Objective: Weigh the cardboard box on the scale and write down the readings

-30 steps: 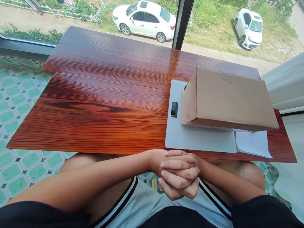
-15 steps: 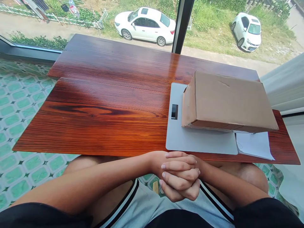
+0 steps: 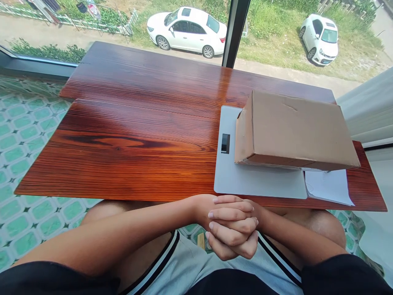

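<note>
Window side: floor-level view past a dark frame; green-patterned tiled floor at left, pale curtain at right.
Desk: glossy red-brown wood, dark grain, two boards visible, the far one set a little further left at its end.
Cardboard box: one, on the right half of the desk, lying on the scale and reaching out past its right edge above the papers; no raised flaps seen; slight crease on top.
Bathroom scale: one, flat under the box, its left strip and near strip uncovered; one dark display, no reading legible.
Papers: white, just right of the scale, partly under the box's overhang; number of sheets can't be told.
Hands: two, left hand and right hand, nearest to the scale, just off the desk's near edge, above the lap.
Grip: both closed, clasped together, right fingers folded over the left; left fingers mostly hidden; no object seen between them.
Stage: a pause, as I judge it; neither hand touches box, scale or papers. Any handling would first call for unclasping.
Outdoors: two white cars, one broadside, one angled.
</note>
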The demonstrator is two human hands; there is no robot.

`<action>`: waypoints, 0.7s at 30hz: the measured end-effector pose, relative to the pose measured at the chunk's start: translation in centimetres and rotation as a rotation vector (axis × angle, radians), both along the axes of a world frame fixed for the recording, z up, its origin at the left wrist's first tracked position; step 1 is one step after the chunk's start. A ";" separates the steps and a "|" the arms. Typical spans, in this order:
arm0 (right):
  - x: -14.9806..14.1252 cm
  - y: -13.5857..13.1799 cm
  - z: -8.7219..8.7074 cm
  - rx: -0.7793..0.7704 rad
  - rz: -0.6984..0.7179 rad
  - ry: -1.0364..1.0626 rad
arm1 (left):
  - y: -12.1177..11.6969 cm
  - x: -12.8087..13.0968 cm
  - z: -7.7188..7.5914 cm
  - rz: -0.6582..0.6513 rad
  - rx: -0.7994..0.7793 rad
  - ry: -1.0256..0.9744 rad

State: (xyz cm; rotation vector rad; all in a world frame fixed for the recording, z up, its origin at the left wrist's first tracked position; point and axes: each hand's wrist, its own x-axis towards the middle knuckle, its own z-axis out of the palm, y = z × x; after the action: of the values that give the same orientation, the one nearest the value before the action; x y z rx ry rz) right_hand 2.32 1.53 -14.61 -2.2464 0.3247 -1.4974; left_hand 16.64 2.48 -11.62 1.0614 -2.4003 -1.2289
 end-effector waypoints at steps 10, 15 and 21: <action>0.2 -0.7 -0.8 -0.022 -0.008 -0.013 | -0.4 0.0 0.2 -0.021 0.088 -0.048; 0.2 -0.5 -0.6 -0.024 -0.005 -0.013 | -0.9 -0.2 0.3 -0.063 0.038 -0.008; 0.2 -0.2 -0.4 -0.010 -0.011 -0.013 | -0.4 0.2 0.2 -0.054 -0.016 -0.006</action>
State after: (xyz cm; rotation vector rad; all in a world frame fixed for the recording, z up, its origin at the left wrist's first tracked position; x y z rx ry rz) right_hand 2.51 1.34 -15.03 -2.2458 0.3270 -1.5217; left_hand 16.80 2.06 -11.38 1.0030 -2.4543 -1.2231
